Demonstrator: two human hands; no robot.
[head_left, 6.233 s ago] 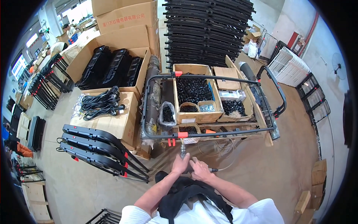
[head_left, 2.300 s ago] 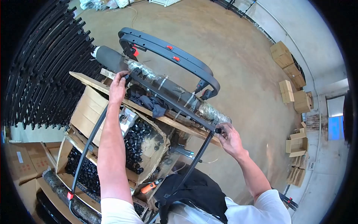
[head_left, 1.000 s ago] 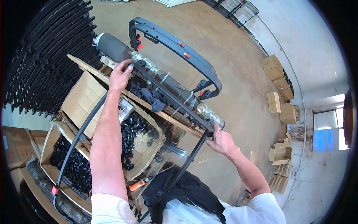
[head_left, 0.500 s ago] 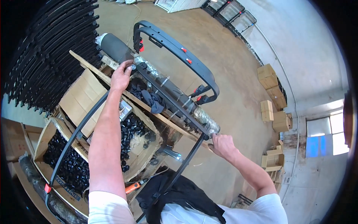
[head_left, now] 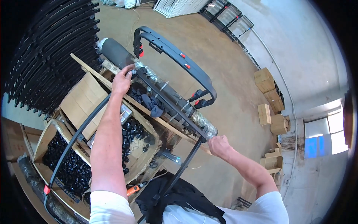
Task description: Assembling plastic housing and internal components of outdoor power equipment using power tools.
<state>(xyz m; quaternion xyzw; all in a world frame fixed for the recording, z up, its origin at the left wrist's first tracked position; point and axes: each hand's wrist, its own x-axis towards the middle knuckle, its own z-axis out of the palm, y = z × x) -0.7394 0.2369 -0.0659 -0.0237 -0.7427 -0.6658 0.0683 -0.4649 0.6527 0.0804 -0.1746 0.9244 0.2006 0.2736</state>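
A black metal tube frame lies across the work stand in front of me, its crossbar (head_left: pixel 169 103) slanting from upper left to lower right. From its ends, side tubes (head_left: pixel 66 153) run back toward me. My left hand (head_left: pixel 122 81) is closed around the crossbar's far left end, thumb near a small shiny piece. At the near right corner my right hand (head_left: pixel 220 146) is closed against the joint, its fingertips hidden. Under the crossbar lies a padded roll (head_left: pixel 117 51) wrapped in clear film. Beyond it stands a curved black handle frame (head_left: pixel 177 54) with red parts.
Cardboard boxes of small black plastic parts (head_left: pixel 69 166) stand at left, below a dark cloth (head_left: pixel 151 104). An orange-handled tool (head_left: pixel 133 189) lies near my body. Stacked black frames (head_left: pixel 52 56) rise at far left. Cartons (head_left: pixel 270 112) line the right wall.
Both hands stay at the two ends of the crossbar. My right hand has turned slightly at the corner joint, and the view has shifted a little.
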